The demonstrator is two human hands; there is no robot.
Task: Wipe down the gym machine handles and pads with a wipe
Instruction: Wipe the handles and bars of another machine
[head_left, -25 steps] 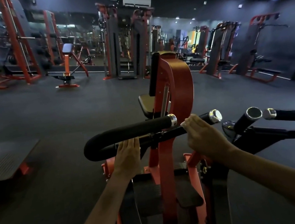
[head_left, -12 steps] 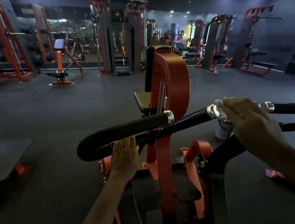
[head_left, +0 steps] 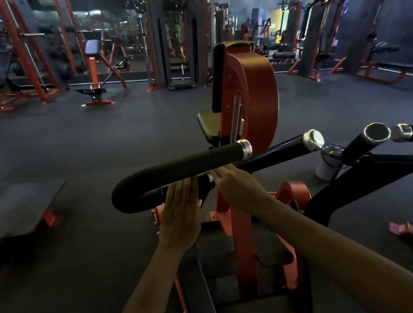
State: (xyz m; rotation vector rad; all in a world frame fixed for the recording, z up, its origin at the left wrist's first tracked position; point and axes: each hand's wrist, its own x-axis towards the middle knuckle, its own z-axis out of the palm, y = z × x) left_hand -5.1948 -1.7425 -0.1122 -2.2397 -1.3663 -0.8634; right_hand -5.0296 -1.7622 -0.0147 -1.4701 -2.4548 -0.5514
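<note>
The right hand (head_left: 239, 189) is pinching the white wipe (head_left: 211, 176) against the inner handle bar (head_left: 274, 152), which is running up-right toward its chrome cap, while the flat, open left hand (head_left: 181, 213) is bracing the padded handle (head_left: 175, 171).

The right hand (head_left: 241, 188), which half a second ago was out at the chrome-capped end (head_left: 313, 140) of the straight black handle (head_left: 274, 153) with the white wipe (head_left: 211, 177) bunched against the cap, has slid back along that bar toward the machine's orange upright (head_left: 240, 233). It now grips the bar's inner part just beside the left hand (head_left: 181, 213), with only a small scrap of the wipe showing at its fingertips. With the hand gone from that end, the chrome caps of the neighbouring handles (head_left: 377, 132) and a white cylindrical container (head_left: 324, 170) below them have come into view.
</note>
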